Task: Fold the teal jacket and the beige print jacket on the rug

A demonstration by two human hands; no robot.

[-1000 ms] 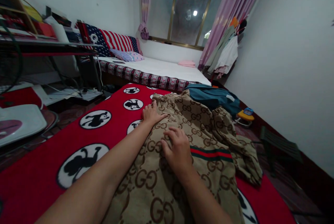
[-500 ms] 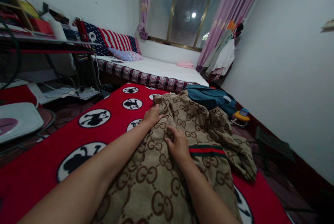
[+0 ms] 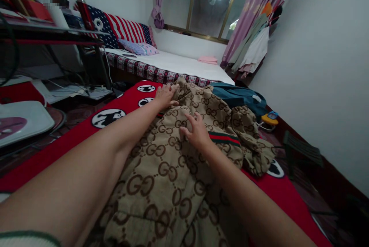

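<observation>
A tan jacket-like garment [image 3: 164, 154] with brown letter print lies rumpled over a red cloth [image 3: 72, 141] with white ovals and dark figures. A green-and-red stripe crosses its right side, and a ribbed edge shows at the front. My left hand [image 3: 166, 96] rests at the garment's far left edge, fingers spread. Nearer its middle, my right hand [image 3: 196, 130] is over the fabric with its fingers apart and slightly bent. Neither hand has cloth visibly gripped. A dark teal garment [image 3: 239, 97] lies behind the tan one.
A bed [image 3: 178, 62] with pillows stands below the window. To the left are a cluttered desk [image 3: 52, 41] and a white chair seat [image 3: 25, 122]. On the right are a yellow stool [image 3: 269, 119], a dark green stool [image 3: 302, 149] and hanging clothes [image 3: 255, 49].
My left hand has moved farther out along the garment's left edge, and its fingers have spread. The garment's near ribbed edge has come into view. The camera has tilted down.
</observation>
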